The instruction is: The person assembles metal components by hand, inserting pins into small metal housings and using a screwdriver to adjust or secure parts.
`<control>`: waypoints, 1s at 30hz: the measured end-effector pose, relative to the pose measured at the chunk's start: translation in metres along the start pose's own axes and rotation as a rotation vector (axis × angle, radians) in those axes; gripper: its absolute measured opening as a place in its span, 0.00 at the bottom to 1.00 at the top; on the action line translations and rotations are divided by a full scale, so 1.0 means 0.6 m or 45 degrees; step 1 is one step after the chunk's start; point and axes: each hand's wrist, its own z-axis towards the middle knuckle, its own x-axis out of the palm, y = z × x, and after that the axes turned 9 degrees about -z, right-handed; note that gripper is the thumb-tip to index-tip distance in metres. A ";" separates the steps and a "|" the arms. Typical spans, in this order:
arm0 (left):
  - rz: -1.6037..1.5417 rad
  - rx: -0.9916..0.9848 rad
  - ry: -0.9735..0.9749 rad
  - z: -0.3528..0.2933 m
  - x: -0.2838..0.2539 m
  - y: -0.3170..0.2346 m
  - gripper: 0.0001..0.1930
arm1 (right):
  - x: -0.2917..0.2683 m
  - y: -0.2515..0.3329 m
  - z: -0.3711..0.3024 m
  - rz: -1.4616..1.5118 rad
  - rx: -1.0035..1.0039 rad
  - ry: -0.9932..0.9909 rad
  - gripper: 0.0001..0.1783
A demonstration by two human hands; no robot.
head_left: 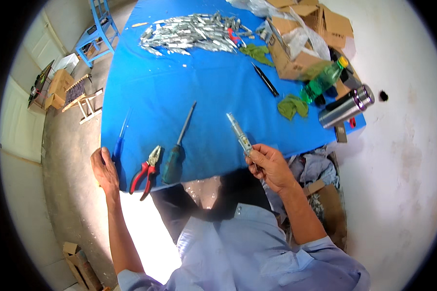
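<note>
In my right hand [269, 167] is a slim silver metal piece [240, 136], pinched between thumb and fingers over the table's near edge. Its narrow tip points up and to the left; its lower end is hidden by my fingers. My left hand [105, 169] rests at the table's left edge with nothing visible in it, fingers loosely apart. Just beside it lies a screwdriver with a blue handle [117, 149]. Between my hands are red-handled pliers [147, 170] and a larger screwdriver with a dark green handle [173, 165].
Many silver metal pieces [194, 34] are heaped at the far side of the blue-covered table [179, 82]. Toward the right lie a black pen [265, 80], green cloths [293, 107], a green bottle [325, 80], a steel flask [347, 107] and an opened cardboard box [291, 68].
</note>
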 end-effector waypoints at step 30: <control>0.233 0.457 0.390 -0.223 0.019 -0.283 0.19 | 0.026 -0.106 -0.059 -0.481 -0.196 -0.071 0.15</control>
